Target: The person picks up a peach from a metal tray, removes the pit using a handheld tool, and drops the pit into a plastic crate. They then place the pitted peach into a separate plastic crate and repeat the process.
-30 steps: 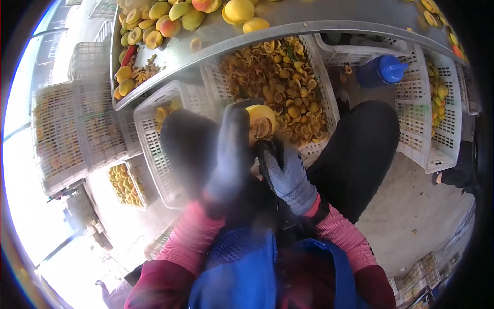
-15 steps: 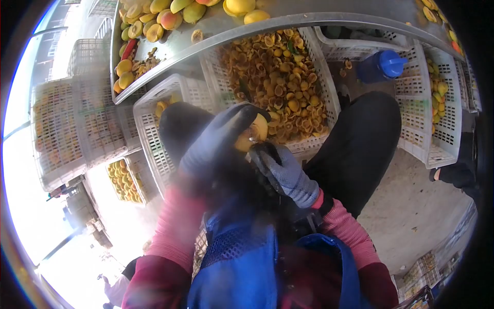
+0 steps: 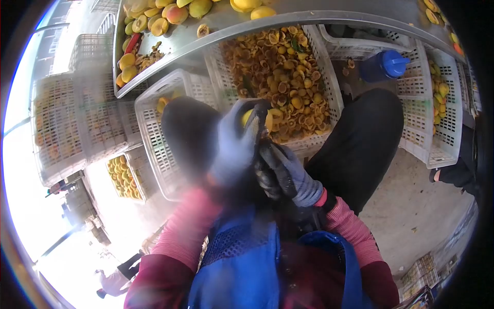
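Observation:
In a grey glove with dark fingers, my left hand (image 3: 234,139) is wrapped round a yellow fruit (image 3: 248,118), which shows between its thumb and fingers. My right hand (image 3: 288,172), gloved the same way, is closed just below and right of the fruit, close against my left fingertips. What the right fingers hold is hidden. Both hands are above my lap, in front of a white crate (image 3: 334,98) full of brown and yellow fruit pieces.
A metal table (image 3: 309,19) with whole and cut fruit runs across the top. A blue jug (image 3: 378,67) stands at the upper right. White crates (image 3: 146,129) are at left and right (image 3: 417,123). Another person's arm (image 3: 114,280) shows at the lower left.
My left hand has turned more upright and shifted right, now covering more of the fruit. The right hand has moved slightly down and right. The view has shifted a little.

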`<state>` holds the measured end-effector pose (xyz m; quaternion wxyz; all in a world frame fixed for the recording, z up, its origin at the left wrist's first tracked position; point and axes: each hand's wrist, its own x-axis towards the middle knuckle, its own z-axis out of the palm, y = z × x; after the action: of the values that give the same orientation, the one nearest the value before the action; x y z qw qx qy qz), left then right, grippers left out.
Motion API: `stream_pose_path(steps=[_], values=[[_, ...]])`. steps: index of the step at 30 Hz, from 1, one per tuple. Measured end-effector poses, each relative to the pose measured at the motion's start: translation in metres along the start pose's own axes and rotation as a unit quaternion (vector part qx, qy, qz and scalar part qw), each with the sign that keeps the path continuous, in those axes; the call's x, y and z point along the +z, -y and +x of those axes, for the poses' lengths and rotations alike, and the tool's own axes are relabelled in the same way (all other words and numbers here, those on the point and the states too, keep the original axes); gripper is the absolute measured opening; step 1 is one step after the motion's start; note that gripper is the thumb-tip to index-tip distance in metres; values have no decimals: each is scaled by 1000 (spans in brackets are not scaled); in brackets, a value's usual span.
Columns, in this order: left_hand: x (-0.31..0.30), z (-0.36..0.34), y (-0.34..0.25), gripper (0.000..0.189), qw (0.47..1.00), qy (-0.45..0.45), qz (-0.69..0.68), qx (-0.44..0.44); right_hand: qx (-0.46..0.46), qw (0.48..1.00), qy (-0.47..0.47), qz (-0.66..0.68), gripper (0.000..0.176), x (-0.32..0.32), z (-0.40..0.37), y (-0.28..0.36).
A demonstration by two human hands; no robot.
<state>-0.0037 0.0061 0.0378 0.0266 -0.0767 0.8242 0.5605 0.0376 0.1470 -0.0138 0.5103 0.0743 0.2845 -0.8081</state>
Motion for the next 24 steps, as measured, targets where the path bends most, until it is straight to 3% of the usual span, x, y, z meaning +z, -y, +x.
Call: stream_pose_path(steps=[2,3,5,6,9,11,12,14,15,17,19,21,23,24], values=[[1,-4,7,27,1000,3,1,11,37,998,42,15,46,-2,-6,3],[0,-5,9,27,1000,4,3,18,54,998,6,-12,46,1,-8,5],[-2,-2,5,26,997,21,-46,-55,20,996,-79,-32,34,11,-5,5],[-2,-1,2,25,993,31,-72,-92,-29,991,-130,-27,24,20,-2,0],[-1,-4,-1,24,998,27,-5,-53,-196,953,-168,-157,23,13,7,-19],[-1,-8,3,24,1000,14,15,-16,-149,951,-140,-230,22,8,5,-23],[-2,-6,6,24,999,11,46,25,-48,962,-117,-240,25,3,0,-13],[-3,-7,7,24,995,10,78,61,68,990,-51,-114,25,0,-7,-2],[-3,-8,5,24,995,13,80,58,80,997,-8,22,21,-1,-8,1],[1,-9,5,25,996,10,56,62,92,982,25,162,20,7,-12,7],[7,-8,8,26,997,-5,4,76,99,981,3,168,32,29,-16,19],[7,-6,7,25,999,26,-26,39,64,996,-28,64,34,34,-19,22],[6,-5,6,24,994,57,-93,-8,76,992,13,103,36,32,-19,23],[4,-2,7,27,992,89,-89,10,106,973,69,193,37,23,-17,20]])
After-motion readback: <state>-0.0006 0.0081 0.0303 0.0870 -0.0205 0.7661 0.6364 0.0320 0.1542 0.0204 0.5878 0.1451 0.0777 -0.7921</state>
